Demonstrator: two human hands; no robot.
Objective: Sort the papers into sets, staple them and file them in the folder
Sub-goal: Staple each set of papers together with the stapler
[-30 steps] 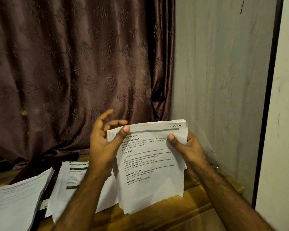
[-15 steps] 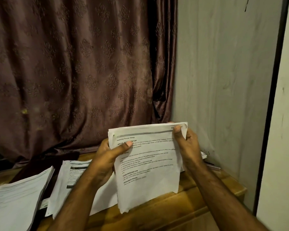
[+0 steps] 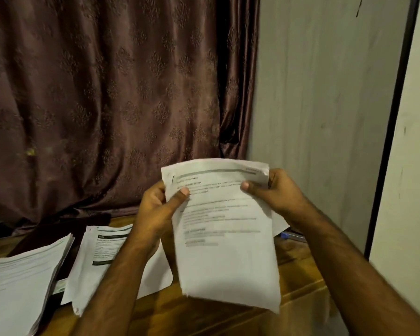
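Since half a second ago the right thumb has slid from the top right corner down onto the face of the sheaf, and the whole sheaf sits slightly more tilted, its lower edge swung toward us.

We hold a sheaf of printed papers (image 3: 226, 251) upright above the wooden bench (image 3: 204, 318), near its right end. Left hand (image 3: 155, 214): thumb pressed on the front near the upper left corner, fingers curled behind, so clamped on the sheaf. Right hand (image 3: 277, 192): thumb on the front below the header bar, fingers wrapped behind the right edge, likewise clamped on the sheaf.

On the bench: a second printed stack (image 3: 100, 258) lies flat just left of the left forearm; a thicker stack (image 3: 20, 284) lies at the far left. A pen-like object with a blue tip (image 3: 291, 236) lies behind the sheaf to the right; we cannot identify it firmly. No stapler or folder is visible.

Handling judgement: the sheaf is light and floppy; its lower half hangs unsupported and bows. Sheets look smooth and could fan or slip against one another. Best held by both top corners, as now, and tapped on the bench to square the edges before stapling.
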